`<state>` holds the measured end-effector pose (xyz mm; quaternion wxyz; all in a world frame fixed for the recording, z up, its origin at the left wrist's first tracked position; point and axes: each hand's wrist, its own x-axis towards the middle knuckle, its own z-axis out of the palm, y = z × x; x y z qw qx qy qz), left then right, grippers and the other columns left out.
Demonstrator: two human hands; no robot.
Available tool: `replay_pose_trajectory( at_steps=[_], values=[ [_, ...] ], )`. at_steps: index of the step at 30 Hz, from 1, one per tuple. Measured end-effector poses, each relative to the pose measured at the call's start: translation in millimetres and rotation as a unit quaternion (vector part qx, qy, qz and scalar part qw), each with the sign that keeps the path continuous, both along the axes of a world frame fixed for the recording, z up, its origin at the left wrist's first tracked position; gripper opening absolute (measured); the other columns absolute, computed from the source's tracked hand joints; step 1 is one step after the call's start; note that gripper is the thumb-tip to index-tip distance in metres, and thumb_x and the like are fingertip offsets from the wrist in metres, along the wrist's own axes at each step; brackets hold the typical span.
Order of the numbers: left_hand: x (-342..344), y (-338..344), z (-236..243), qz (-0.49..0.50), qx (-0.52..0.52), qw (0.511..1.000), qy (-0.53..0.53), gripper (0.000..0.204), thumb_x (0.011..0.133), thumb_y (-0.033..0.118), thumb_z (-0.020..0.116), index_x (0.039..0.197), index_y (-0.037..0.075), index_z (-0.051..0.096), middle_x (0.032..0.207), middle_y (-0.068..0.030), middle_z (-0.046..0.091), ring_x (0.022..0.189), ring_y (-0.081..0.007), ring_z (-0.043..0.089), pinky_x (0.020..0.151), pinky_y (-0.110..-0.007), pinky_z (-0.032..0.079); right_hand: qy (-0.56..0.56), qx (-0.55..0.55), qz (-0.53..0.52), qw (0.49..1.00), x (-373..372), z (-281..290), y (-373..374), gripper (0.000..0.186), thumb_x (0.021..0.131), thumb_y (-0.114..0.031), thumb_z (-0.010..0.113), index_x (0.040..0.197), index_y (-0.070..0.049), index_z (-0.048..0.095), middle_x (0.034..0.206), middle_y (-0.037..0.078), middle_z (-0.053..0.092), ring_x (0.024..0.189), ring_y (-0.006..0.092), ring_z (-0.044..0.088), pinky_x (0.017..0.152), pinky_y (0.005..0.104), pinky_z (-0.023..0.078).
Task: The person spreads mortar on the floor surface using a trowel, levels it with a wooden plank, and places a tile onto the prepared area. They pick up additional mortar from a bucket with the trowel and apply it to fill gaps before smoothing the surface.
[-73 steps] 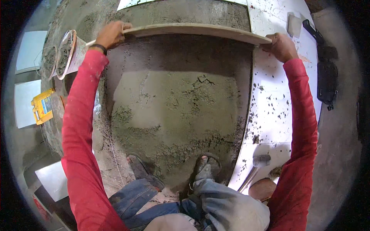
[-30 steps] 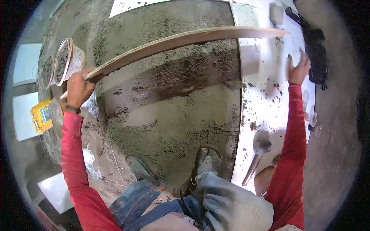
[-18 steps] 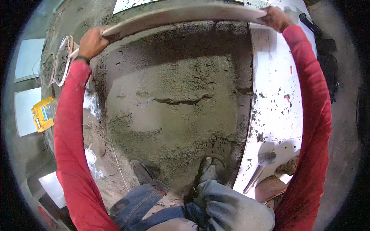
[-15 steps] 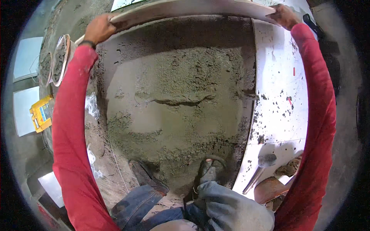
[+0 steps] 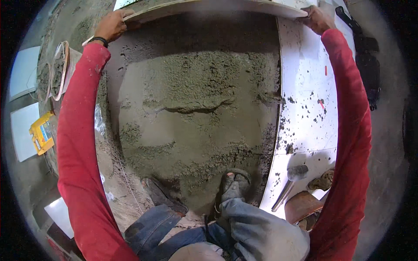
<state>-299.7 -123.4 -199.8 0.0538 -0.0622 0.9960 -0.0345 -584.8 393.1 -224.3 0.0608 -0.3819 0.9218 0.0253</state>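
At the upper edge of the view, my left hand [image 5: 111, 26] and my right hand [image 5: 317, 19] grip a long, pale straightedge board [image 5: 209, 8], one toward each end. It lies across the far part of a bed of grey mortar [image 5: 196, 130], which has smooth patches, rough granular areas and a crooked ridge near the middle. My feet in dark, dirty sandals [image 5: 237, 185] stand on the near part of this bed. Along its right side runs a strip of white tiles [image 5: 300, 104] with crumbs of mortar on it.
At left are a mortar-filled bucket [image 5: 65, 65], a yellow jerrycan [image 5: 41, 132], loose pale tiles [image 5: 24, 130] and crumpled plastic [image 5: 99, 122]. A mallet [image 5: 296, 173] and brown trowel-like tool [image 5: 300, 204] lie at lower right. A black bag [image 5: 370, 82] is beyond the white strip.
My right hand, off the board a second ago, now grips its right end. Both hands and the board have moved forward, farther from me. A ridge now shows in the mortar's middle.
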Motion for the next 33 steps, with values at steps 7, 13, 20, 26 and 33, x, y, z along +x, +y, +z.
replay_pose_trajectory(
  at_steps=[7, 13, 20, 26, 33],
  values=[
    [74, -19, -31, -0.105, 0.031, 0.992, 0.069, 0.037, 0.075, 0.019, 0.069, 0.111, 0.029, 0.068, 0.1, -0.0127, 0.07, 0.091, -0.0356, 0.066, 0.077, -0.046, 0.054, 0.024, -0.045, 0.04, 0.998, 90, -5, 39, 0.024, 0.086, -0.029, 0.067, 0.1, -0.01, 0.072, 0.085, 0.016, 0.07, 0.081, 0.035, 0.068, 0.074, 0.043, 0.052],
    [139, 68, -7, -0.021, 0.034, 0.999, 0.029, 0.037, 0.073, 0.015, 0.069, 0.106, 0.031, 0.071, 0.089, -0.0076, 0.072, 0.078, -0.0307, 0.068, 0.068, -0.043, 0.055, -0.042, -0.088, 0.021, 0.995, 151, -1, 86, 0.021, 0.086, -0.022, 0.067, 0.098, -0.006, 0.072, 0.084, 0.017, 0.07, 0.076, 0.0328, 0.068, 0.074, 0.041, 0.052],
    [225, 120, 16, 0.017, 0.127, 0.991, -0.039, 0.031, 0.076, 0.015, 0.07, 0.106, 0.023, 0.07, 0.09, -0.0066, 0.071, 0.08, -0.0311, 0.067, 0.068, -0.038, 0.054, -0.033, -0.098, 0.075, 0.992, 209, -10, 135, 0.033, 0.076, -0.007, 0.073, 0.109, -0.011, 0.069, 0.103, 0.008, 0.07, 0.097, 0.0306, 0.065, 0.086, 0.0391, 0.051],
    [273, 152, 26, -0.02, 0.172, 0.985, -0.025, 0.025, 0.076, 0.008, 0.063, 0.099, 0.013, 0.069, 0.087, -0.0092, 0.069, 0.08, -0.0314, 0.067, 0.069, -0.042, 0.053, -0.077, -0.039, 0.047, 0.995, 269, 21, 133, 0.026, 0.079, -0.01, 0.073, 0.105, -0.008, 0.069, 0.109, 0.014, 0.071, 0.102, 0.0335, 0.066, 0.096, 0.0408, 0.049],
    [242, 140, 36, -0.014, 0.207, 0.978, -0.015, 0.041, 0.068, 0.0, 0.064, 0.105, 0.014, 0.067, 0.098, -0.0096, 0.07, 0.089, -0.0312, 0.068, 0.078, -0.039, 0.054, -0.064, -0.095, 0.062, 0.991, 233, 23, 136, 0.025, 0.082, -0.026, 0.075, 0.105, -0.017, 0.071, 0.098, 0.009, 0.072, 0.088, 0.0299, 0.068, 0.079, 0.0399, 0.053]
  ],
)
